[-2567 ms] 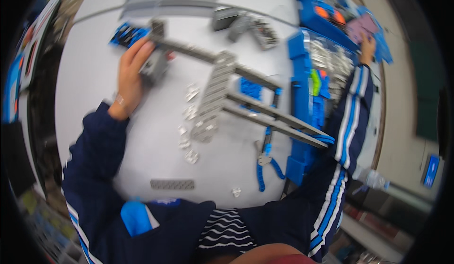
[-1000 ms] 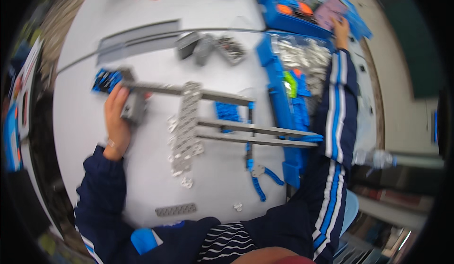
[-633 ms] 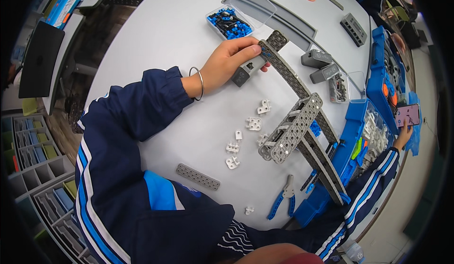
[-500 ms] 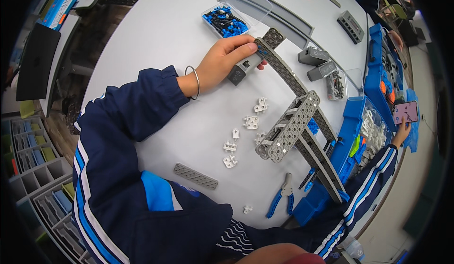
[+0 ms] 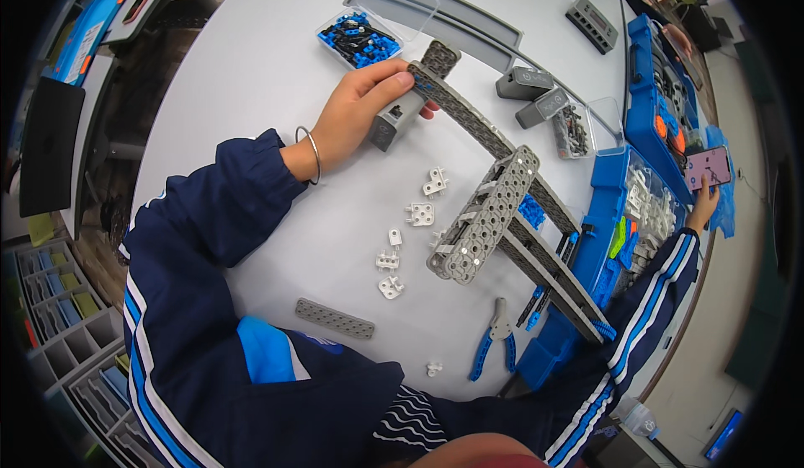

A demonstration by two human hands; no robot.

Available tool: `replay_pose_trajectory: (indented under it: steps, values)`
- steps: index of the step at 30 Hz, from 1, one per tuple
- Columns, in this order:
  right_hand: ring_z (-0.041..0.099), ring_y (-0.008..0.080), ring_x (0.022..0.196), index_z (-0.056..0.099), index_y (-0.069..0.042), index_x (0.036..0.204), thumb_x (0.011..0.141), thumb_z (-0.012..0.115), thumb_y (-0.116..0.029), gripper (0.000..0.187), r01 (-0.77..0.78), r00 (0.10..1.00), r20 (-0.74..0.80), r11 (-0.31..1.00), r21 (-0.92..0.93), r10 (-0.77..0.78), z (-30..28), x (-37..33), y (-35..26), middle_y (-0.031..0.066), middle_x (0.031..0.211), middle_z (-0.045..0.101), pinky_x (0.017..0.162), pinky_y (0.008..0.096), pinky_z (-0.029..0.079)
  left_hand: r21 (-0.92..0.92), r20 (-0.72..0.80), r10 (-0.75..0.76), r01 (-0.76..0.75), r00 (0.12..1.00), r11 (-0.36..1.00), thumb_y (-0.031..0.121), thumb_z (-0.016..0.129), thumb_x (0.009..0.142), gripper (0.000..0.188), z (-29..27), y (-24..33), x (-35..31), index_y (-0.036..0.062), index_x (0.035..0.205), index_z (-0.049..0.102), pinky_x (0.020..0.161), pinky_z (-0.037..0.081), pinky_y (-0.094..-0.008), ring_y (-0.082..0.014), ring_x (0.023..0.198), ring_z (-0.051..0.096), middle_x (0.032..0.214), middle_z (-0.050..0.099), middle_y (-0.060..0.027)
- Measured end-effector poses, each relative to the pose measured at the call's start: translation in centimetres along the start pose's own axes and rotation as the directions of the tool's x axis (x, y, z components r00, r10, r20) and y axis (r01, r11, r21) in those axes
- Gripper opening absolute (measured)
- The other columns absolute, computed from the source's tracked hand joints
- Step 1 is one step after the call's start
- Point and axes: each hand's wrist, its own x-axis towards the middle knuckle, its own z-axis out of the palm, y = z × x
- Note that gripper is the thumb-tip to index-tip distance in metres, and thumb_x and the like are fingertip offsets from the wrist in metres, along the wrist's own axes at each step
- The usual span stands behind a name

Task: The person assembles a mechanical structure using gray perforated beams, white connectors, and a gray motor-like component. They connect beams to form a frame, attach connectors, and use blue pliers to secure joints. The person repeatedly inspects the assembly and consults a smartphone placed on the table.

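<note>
Left hand (image 5: 360,112) unmoved on grey beam (image 5: 469,120), blue parts tray (image 5: 358,36) behind

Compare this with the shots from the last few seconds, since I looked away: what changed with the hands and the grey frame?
Mostly the view swung round. The left hand kept its grip on the grey block at the end of the grey frame; the right hand stayed over the blue parts case, now plainly holding a phone. The small white brackets and pliers lie as before.
</note>
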Motion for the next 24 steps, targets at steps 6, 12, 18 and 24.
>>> replay_pose_trajectory:
  steps: [6,12,18,24]
  values:
    - [0.062,0.0211,0.108,0.044,0.010,0.140,0.087,0.079,-0.030,0.076,0.013,1.000,0.002,0.998,-0.057,-0.013,0.2,-0.1,-0.6,0.0168,0.123,0.061,0.093,0.0312,0.047,0.020,0.011,0.029,-0.029,1.000,0.999,0.023,0.048,0.105,0.031,0.1,0.2,0.0,-0.0023,0.111,0.065,0.092,0.050,-0.0295,-0.0151,0.095,0.066,0.101,0.071,-0.0097]
    - [0.061,0.0212,0.109,0.048,0.007,0.137,0.087,0.079,-0.030,0.070,0.017,1.000,0.003,1.000,-0.020,-0.017,0.0,0.1,0.0,0.0156,0.123,0.060,0.096,0.0324,0.047,-0.006,-0.003,0.018,-0.018,1.000,1.000,0.023,0.048,0.105,0.032,0.2,0.0,-0.1,-0.0028,0.113,0.065,0.093,0.049,-0.0295,-0.0152,0.094,0.066,0.101,0.070,-0.0089]
    - [0.060,0.0222,0.109,0.055,0.008,0.131,0.087,0.078,-0.034,0.065,0.104,0.991,-0.023,0.882,-0.459,-0.129,-0.4,1.0,0.1,0.0158,0.117,0.060,0.092,0.0322,0.049,0.071,-0.075,0.023,-0.017,0.997,0.997,0.024,0.049,0.104,0.032,-0.2,-0.5,-0.2,-0.0016,0.111,0.066,0.088,0.047,-0.0256,-0.0123,0.092,0.064,0.100,0.071,-0.0073]
    - [0.060,0.0282,0.114,0.051,0.005,0.135,0.081,0.082,-0.035,0.074,0.062,0.992,-0.100,0.979,-0.194,-0.082,1.6,-2.4,-2.4,0.0219,0.126,0.061,0.094,0.0377,0.048,0.014,-0.083,-0.054,0.056,0.995,0.998,0.028,0.046,0.104,0.037,-0.2,-1.0,-0.2,-0.0006,0.121,0.061,0.077,0.050,-0.0256,-0.0128,0.085,0.065,0.098,0.071,-0.0105]
